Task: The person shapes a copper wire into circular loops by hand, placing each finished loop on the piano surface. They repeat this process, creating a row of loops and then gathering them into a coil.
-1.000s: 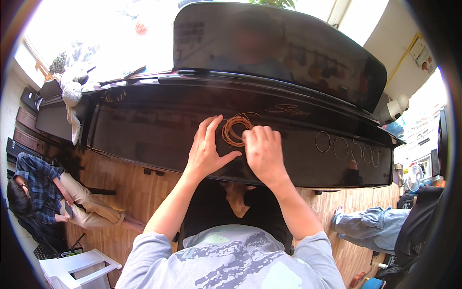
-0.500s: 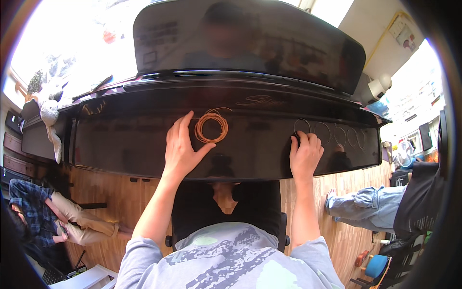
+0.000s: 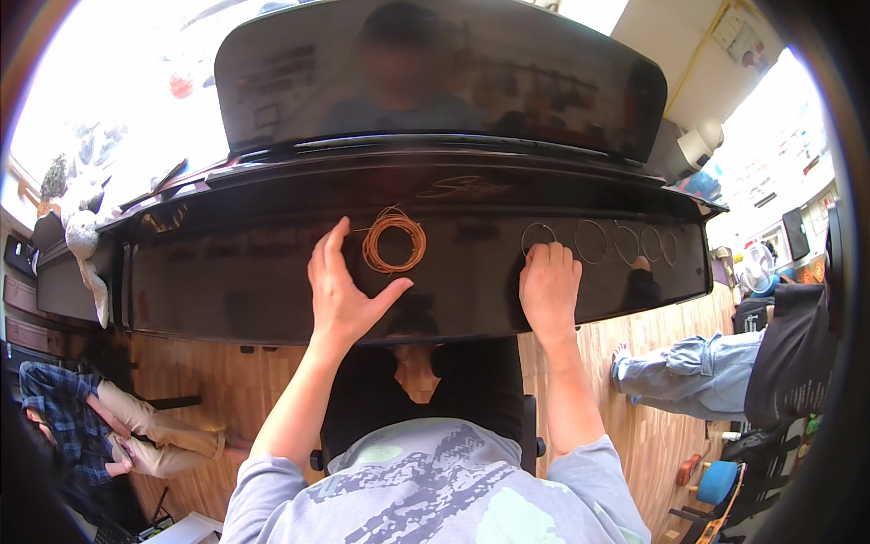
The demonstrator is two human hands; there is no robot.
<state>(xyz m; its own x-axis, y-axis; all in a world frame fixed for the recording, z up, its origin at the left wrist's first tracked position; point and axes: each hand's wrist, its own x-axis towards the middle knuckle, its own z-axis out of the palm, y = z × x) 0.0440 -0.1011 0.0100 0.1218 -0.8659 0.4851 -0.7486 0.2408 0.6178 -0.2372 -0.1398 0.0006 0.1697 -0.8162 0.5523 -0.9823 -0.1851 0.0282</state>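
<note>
On the black glossy piano lid (image 3: pixel 245 281), a thick coil of copper-coloured wire (image 3: pixel 370 251) lies left of the middle. My left hand (image 3: pixel 335 286) is spread open around its near left side, thumb and index finger apart from it, nothing in the grasp. Farther right, my right hand (image 3: pixel 550 288) is closed, fingers bent down at the near edge of a thin silver wire coil (image 3: pixel 538 225). Its lower part is hidden under the fingertips. Several more thin wire coils (image 3: pixel 592 222) sit in a row to the right of that hand.
The piano's upright black panel (image 3: pixel 435 82) rises behind the lid and mirrors the room. A grey plush toy (image 3: pixel 83 238) hangs at the left end. One seated person (image 3: pixel 109 408) is at far left, another person in jeans (image 3: pixel 693 376) at right. Blue stool (image 3: pixel 718 481) lower right.
My right hand has shifted left with the silver wire coil, widening its gap from the row. My left hand has drawn slightly nearer to me, its thumb now clear of the copper-coloured coil.
</note>
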